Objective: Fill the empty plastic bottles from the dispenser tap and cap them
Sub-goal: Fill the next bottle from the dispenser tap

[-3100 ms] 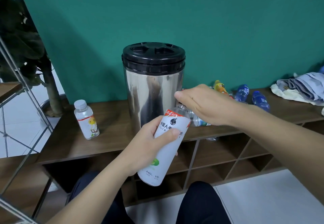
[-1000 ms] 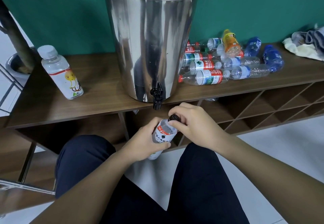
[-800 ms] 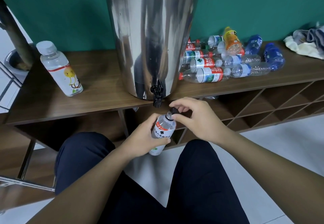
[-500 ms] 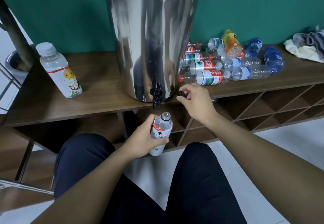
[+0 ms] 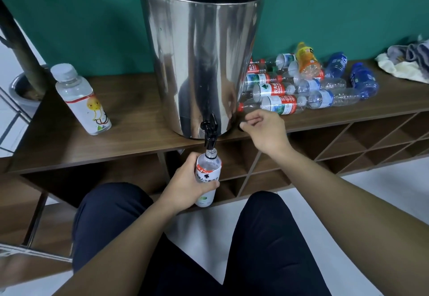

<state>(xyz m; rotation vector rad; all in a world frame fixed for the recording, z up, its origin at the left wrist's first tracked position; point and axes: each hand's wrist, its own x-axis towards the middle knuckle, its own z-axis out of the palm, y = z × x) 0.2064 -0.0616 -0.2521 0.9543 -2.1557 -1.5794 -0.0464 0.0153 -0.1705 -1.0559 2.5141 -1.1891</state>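
A flat teal wall closes the far side. Against it runs a long dark wooden shelf unit, with diagonal cubbyholes under its right half. The floor is pale and glossy. At far left a trunk rises from a grey pot.

Brown wooden shelf top over open cubby compartments. Steel dispenser stands on it at the front edge, just beyond the right hand's fingertips. Small black cap sits on the edge, looks pinched in those fingers, hard to tell. Pile of empty bottles lies sideways past the fingers, to their right. Capped bottle upright well to the left. Crumpled cloths at far right.
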